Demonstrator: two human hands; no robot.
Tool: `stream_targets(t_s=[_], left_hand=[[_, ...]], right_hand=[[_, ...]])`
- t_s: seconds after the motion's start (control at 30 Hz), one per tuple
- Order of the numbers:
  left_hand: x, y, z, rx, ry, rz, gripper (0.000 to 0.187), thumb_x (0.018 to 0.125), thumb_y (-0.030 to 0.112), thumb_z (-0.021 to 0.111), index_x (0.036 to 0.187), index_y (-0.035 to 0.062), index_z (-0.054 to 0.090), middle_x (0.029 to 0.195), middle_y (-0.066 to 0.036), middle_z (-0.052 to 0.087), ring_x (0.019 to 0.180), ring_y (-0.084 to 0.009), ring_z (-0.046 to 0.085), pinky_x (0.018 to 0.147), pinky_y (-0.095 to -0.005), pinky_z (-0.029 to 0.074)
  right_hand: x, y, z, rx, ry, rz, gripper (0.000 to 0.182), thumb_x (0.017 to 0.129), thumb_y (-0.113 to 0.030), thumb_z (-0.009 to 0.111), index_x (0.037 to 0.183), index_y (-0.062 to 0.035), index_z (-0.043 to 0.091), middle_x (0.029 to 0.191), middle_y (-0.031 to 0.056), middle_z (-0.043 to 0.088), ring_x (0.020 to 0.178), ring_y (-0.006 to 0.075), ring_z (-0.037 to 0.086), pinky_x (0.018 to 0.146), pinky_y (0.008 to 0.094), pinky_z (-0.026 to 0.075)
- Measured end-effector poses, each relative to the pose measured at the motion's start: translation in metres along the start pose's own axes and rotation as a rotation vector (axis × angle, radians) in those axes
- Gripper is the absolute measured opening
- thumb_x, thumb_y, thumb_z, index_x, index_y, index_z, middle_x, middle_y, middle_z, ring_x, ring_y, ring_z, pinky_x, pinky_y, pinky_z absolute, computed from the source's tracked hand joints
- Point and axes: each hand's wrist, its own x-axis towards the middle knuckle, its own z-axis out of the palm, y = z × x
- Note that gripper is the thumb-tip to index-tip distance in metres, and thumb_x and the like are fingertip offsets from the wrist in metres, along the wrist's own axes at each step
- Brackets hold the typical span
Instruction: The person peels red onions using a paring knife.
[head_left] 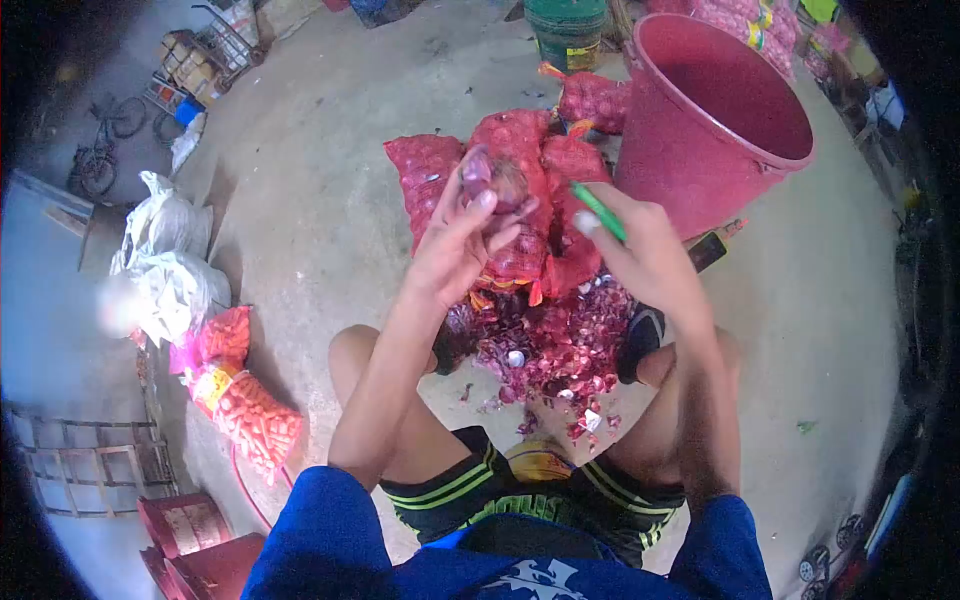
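My left hand [463, 235] is raised in front of the sacks, its fingers curled around a red onion [508, 184] with purple skin and a brownish end. Level with it on the right, my right hand [645, 245] grips a green-handled knife [598, 211], whose blade does not show clearly. The two hands are apart. Below them on the floor, between my feet, spreads a heap of onion skins [560, 350] with a few pale bits in it. Red mesh sacks of onions [423, 175] lie just beyond the heap, partly hidden by my left hand.
A large red tub [660, 150] stands at the right behind the sacks, with a green bucket [565, 30] farther back. White sacks [170, 290] and a bag of carrots [255, 415] sit on the left. A dark flat object [708, 250] lies beside the tub.
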Motion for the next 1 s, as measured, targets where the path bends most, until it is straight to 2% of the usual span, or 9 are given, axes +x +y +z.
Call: stream_targets(t_s=[0.17, 0.23, 0.27, 0.43, 0.5, 0.6, 0.77, 0.87, 1.0], left_hand=[[0.005, 0.001, -0.014, 0.045, 0.264, -0.095, 0.048, 0.110, 0.045, 0.058, 0.144, 0.0120, 0.055, 0.128, -0.009, 0.069, 0.111, -0.0251, 0.074, 0.074, -0.0300, 0.065], [0.012, -0.015, -0.036, -0.011, 0.317, -0.360, 0.059, 0.105, 0.065, 0.055, 0.132, 0.0141, 0.062, 0.119, -0.004, 0.072, 0.104, -0.0209, 0.072, 0.065, -0.0241, 0.057], [0.012, -0.023, -0.038, -0.191, 0.317, -0.389, 0.049, 0.105, 0.055, 0.062, 0.124, 0.0096, 0.065, 0.117, -0.006, 0.071, 0.100, -0.0213, 0.072, 0.070, -0.0264, 0.060], [0.019, -0.020, -0.022, -0.258, 0.100, -0.259, 0.036, 0.102, 0.023, 0.071, 0.132, 0.0065, 0.060, 0.118, -0.009, 0.070, 0.107, -0.0233, 0.071, 0.080, -0.0313, 0.062], [0.010, -0.008, -0.007, -0.053, -0.026, -0.034, 0.047, 0.097, 0.007, 0.075, 0.140, 0.0036, 0.055, 0.129, -0.008, 0.067, 0.121, -0.0238, 0.067, 0.101, -0.0390, 0.061], [-0.003, 0.003, 0.004, 0.081, 0.062, 0.052, 0.063, 0.088, -0.007, 0.079, 0.144, 0.0036, 0.051, 0.135, -0.009, 0.065, 0.124, -0.0222, 0.066, 0.102, -0.0393, 0.060], [-0.001, -0.004, -0.010, 0.228, 0.023, 0.259, 0.073, 0.080, -0.014, 0.083, 0.144, 0.0037, 0.052, 0.133, -0.011, 0.065, 0.120, -0.0213, 0.068, 0.102, -0.0379, 0.060], [-0.003, -0.003, -0.005, 0.217, 0.018, 0.289, 0.074, 0.079, -0.016, 0.083, 0.143, 0.0034, 0.052, 0.132, -0.012, 0.066, 0.117, -0.0215, 0.069, 0.102, -0.0374, 0.060], [-0.005, -0.004, -0.007, 0.195, 0.000, 0.312, 0.071, 0.079, -0.016, 0.082, 0.141, 0.0028, 0.053, 0.129, -0.011, 0.068, 0.116, -0.0218, 0.070, 0.101, -0.0373, 0.061]], right_hand=[[0.004, 0.000, 0.026, 0.114, 0.081, -0.034, 0.035, 0.105, -0.028, 0.062, 0.129, -0.0017, 0.064, 0.086, 0.0277, 0.068, 0.087, 0.0472, 0.071, 0.077, 0.0532, 0.052], [0.007, -0.005, 0.023, 0.020, -0.034, 0.134, 0.036, 0.105, -0.026, 0.061, 0.132, -0.0018, 0.063, 0.087, 0.0278, 0.069, 0.090, 0.0476, 0.071, 0.078, 0.0528, 0.052], [0.007, 0.002, 0.027, 0.011, -0.039, 0.138, 0.036, 0.105, -0.026, 0.061, 0.132, -0.0018, 0.063, 0.087, 0.0278, 0.069, 0.090, 0.0476, 0.071, 0.078, 0.0528, 0.052], [0.012, 0.006, 0.032, 0.034, -0.070, 0.054, 0.041, 0.107, -0.027, 0.056, 0.139, -0.0024, 0.057, 0.088, 0.0298, 0.068, 0.090, 0.0483, 0.070, 0.080, 0.0544, 0.050], [0.012, -0.002, 0.031, 0.029, -0.069, 0.057, 0.044, 0.107, -0.027, 0.056, 0.144, -0.0038, 0.053, 0.087, 0.0299, 0.068, 0.089, 0.0487, 0.069, 0.080, 0.0547, 0.050], [0.007, -0.002, 0.038, -0.017, -0.035, -0.016, 0.050, 0.107, -0.027, 0.055, 0.153, -0.0070, 0.046, 0.086, 0.0295, 0.067, 0.086, 0.0488, 0.067, 0.079, 0.0549, 0.050], [0.005, -0.002, 0.041, -0.075, -0.062, -0.085, 0.058, 0.105, -0.027, 0.058, 0.158, -0.0096, 0.042, 0.079, 0.0275, 0.064, 0.078, 0.0468, 0.065, 0.076, 0.0543, 0.050], [0.003, -0.008, 0.038, -0.095, -0.113, -0.059, 0.058, 0.103, -0.014, 0.056, 0.158, -0.0078, 0.039, 0.094, 0.0274, 0.070, 0.091, 0.0518, 0.067, 0.080, 0.0573, 0.049], [0.004, -0.005, 0.041, -0.119, -0.077, -0.106, 0.063, 0.101, -0.020, 0.061, 0.159, -0.0099, 0.039, 0.082, 0.0255, 0.066, 0.080, 0.0479, 0.065, 0.074, 0.0564, 0.048]])
